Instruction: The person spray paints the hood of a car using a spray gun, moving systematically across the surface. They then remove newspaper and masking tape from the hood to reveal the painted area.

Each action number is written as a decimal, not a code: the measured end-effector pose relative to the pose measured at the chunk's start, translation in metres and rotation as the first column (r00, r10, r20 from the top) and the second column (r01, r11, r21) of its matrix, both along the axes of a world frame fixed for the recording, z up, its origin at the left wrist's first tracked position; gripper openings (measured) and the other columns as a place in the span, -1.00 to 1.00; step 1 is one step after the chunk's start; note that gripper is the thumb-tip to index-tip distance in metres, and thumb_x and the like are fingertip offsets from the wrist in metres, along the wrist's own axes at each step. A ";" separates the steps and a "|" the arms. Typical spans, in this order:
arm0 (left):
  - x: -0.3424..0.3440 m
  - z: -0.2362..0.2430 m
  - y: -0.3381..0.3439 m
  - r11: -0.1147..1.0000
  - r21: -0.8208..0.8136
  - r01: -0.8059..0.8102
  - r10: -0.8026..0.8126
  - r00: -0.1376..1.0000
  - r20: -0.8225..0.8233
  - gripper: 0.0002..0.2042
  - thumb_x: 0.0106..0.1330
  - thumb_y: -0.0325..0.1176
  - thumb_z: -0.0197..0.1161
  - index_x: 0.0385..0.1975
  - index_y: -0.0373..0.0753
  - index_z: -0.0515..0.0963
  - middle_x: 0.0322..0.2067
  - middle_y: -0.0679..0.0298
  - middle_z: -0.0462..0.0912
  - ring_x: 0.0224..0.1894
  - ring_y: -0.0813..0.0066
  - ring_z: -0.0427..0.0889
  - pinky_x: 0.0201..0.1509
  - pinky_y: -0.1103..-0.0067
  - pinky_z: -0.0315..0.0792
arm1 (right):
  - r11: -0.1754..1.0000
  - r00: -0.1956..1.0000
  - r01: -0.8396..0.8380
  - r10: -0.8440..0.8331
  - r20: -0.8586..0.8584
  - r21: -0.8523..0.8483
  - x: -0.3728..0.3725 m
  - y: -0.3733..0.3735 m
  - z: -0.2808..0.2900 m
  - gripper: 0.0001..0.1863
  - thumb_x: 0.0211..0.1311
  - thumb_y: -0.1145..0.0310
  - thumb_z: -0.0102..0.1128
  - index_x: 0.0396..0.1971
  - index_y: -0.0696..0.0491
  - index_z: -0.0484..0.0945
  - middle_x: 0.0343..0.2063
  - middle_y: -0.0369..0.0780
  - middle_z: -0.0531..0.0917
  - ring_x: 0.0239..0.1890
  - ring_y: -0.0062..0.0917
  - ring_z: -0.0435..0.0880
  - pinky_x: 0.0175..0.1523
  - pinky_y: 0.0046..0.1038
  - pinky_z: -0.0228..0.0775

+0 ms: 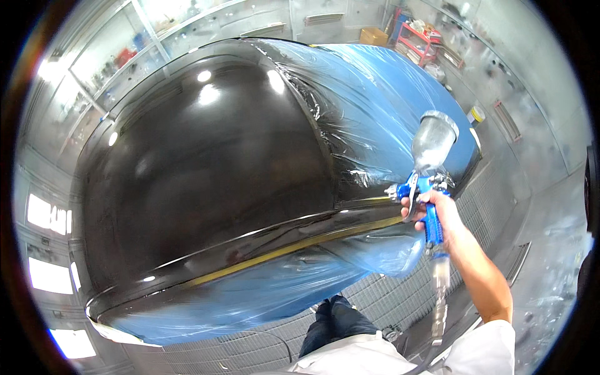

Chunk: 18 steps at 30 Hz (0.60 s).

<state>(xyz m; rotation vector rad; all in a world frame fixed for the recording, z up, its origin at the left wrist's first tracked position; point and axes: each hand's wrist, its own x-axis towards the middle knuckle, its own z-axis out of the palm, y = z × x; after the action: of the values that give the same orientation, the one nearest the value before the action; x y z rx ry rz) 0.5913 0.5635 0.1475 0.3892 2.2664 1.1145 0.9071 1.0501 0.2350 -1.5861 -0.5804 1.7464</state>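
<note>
My right hand (pixel 445 211) is closed around the blue grip of a paint spray gun (pixel 432 230), with fingers at its trigger. A translucent grey paint cup (pixel 432 142) sits on top of the gun, whose nozzle points left. Below the grip, a metal fitting joins an air hose (pixel 427 361). To the left spreads a large, glossy black car panel (pixel 225 150), reflecting the lights. Blue-tinted masking film (pixel 381 106) covers the car on the right, and more film (pixel 269 284) hangs along its near side below a yellow tape strip (pixel 275 251). My left hand is out of view.
Grated flooring (pixel 387 306) lies under my feet. At the far right stand a cardboard box (pixel 373 36) and a red shelf cart (pixel 415 45) with items on it. A small yellow-and-white bucket (pixel 477 114) is on the floor beyond the car. Pale walls enclose the area.
</note>
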 end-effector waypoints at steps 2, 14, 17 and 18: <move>-0.004 0.007 0.007 1.000 -0.005 0.027 -0.027 1.000 0.007 -0.78 0.20 -0.36 0.37 -0.49 -0.24 0.42 -0.58 0.32 0.42 -0.41 0.51 0.45 -0.33 0.61 0.36 | 0.999 0.998 0.037 -0.038 -0.053 -0.020 -0.006 -0.011 -0.010 -0.65 0.09 0.34 -0.01 -0.16 0.21 0.52 -0.26 -0.17 0.69 -0.26 -0.40 0.71 -0.45 -0.47 0.56; -0.007 0.033 0.030 0.999 -0.006 0.046 -0.045 0.997 0.068 -0.80 0.23 -0.34 0.34 -0.47 -0.23 0.43 -0.58 0.37 0.40 -0.43 0.58 0.40 -0.36 0.63 0.32 | 0.978 0.930 0.163 -0.109 -0.350 0.128 -0.060 0.125 -0.032 -0.86 0.12 0.39 -0.02 -0.40 0.15 0.39 -0.53 -0.20 0.52 -0.58 -0.55 0.51 -0.72 -0.62 0.25; -0.006 0.038 0.033 0.999 0.000 0.036 -0.036 0.996 0.085 -0.80 0.24 -0.33 0.33 -0.46 -0.23 0.43 -0.58 0.38 0.39 -0.44 0.60 0.39 -0.37 0.64 0.30 | 0.975 0.906 0.174 -0.103 -0.411 0.141 -0.076 0.173 -0.030 -0.88 0.05 0.43 0.00 -0.41 0.13 0.35 -0.54 -0.19 0.50 -0.58 -0.54 0.50 -0.71 -0.62 0.24; -0.006 0.039 0.033 1.000 -0.001 0.031 -0.031 0.995 0.091 -0.80 0.24 -0.33 0.33 -0.46 -0.23 0.43 -0.58 0.39 0.39 -0.44 0.60 0.38 -0.37 0.64 0.30 | 0.968 0.907 0.188 -0.105 -0.407 0.169 -0.082 0.186 -0.029 -0.88 0.05 0.44 0.00 -0.39 0.12 0.35 -0.54 -0.18 0.49 -0.61 -0.54 0.48 -0.72 -0.60 0.26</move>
<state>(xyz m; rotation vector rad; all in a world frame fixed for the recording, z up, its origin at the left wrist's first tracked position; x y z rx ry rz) 0.5856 0.5964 0.1867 0.3639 2.1751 1.0922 0.8247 1.2359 0.2060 -1.0646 -0.4121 1.7640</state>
